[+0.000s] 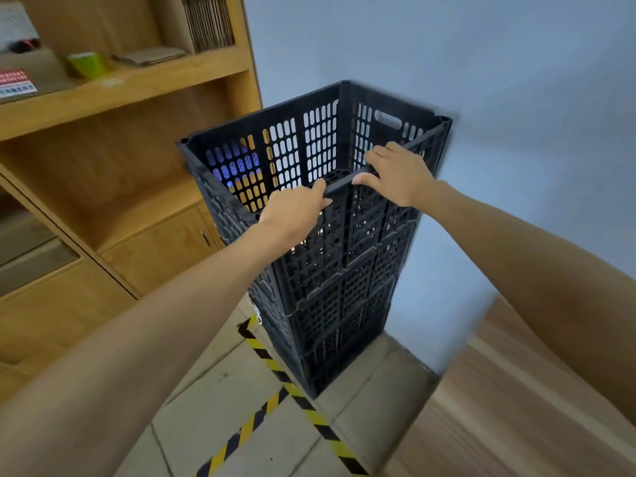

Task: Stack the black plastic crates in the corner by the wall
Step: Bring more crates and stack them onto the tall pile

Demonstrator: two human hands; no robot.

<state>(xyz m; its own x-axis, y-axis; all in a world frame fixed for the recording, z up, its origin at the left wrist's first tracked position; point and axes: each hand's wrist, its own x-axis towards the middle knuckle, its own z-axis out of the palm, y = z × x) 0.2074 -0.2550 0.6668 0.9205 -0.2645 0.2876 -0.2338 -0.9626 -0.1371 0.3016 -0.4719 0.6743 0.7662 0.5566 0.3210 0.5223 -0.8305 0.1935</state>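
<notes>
A wooden shelving unit (130, 84) holding a green cup (87, 63) stood left of the stack of black plastic crates (330, 270), which rose from the tiled floor (213, 401) against the pale blue wall (499, 63). Black-and-yellow hazard tape (275, 370) ran along the floor at the stack's base. The person's left hand (292, 215) gripped the near rim of the top crate (309, 146), fingers curled over the edge; just beside it, the right hand (399, 173) rested on the same rim, fingers bent loosely over it.
</notes>
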